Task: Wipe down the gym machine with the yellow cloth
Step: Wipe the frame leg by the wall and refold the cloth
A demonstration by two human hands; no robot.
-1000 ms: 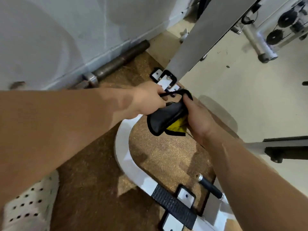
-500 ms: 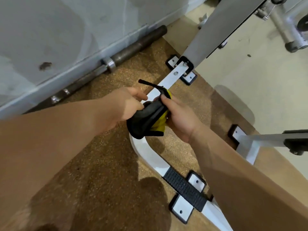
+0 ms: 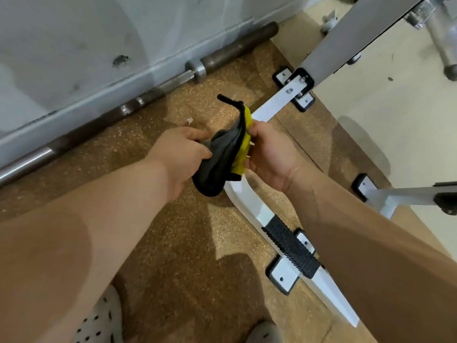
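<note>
Regrip stage, no wiping contact yet. The left hand [image 3: 180, 154] and right hand [image 3: 269, 152] hold the yellow cloth [image 3: 241, 149] between them, fingers [image 3: 256, 128] clamped on it, above the machine's white base bar [image 3: 249, 201]. The next move likely requires settling the cloth in one hand and pressing it onto the bar.

Only a strip of the yellow cloth [image 3: 243, 147] shows beside dark grey folds [image 3: 220, 164]; fingertips of the left hand [image 3: 180, 154] are buried in them; cloth and right hand [image 3: 269, 154] hide part of the white base bar [image 3: 249, 206]; the barbell [image 3: 148, 92] runs off the left edge; the grey upright [image 3: 346, 33] is cut at the top.
</note>
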